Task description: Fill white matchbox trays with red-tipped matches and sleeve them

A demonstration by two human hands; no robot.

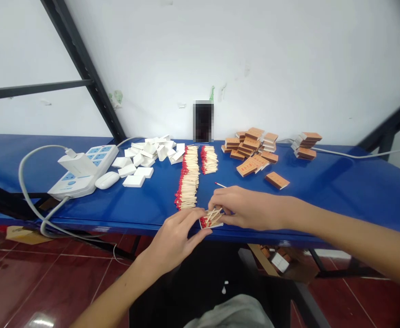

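My left hand [177, 234] and my right hand [242, 207] meet at the front edge of the blue table [339, 191]. Between them sits a small white tray [211, 222] holding red-tipped matches. The left fingers pinch the tray's near side. The right fingers are closed on the matches [213, 215] in it. A long row of red-tipped matches [188, 180] lies just behind the hands, a shorter row [209, 160] further back, and one loose match [220, 184] beside them.
White inner trays [148, 157] are heaped at the back left, beside a power strip [83, 171] with a charger and a white mouse [107, 180]. Brown matchbox sleeves [252, 148] pile at the back right, with a smaller stack [306, 145]. A cardboard box [281, 264] lies underneath.
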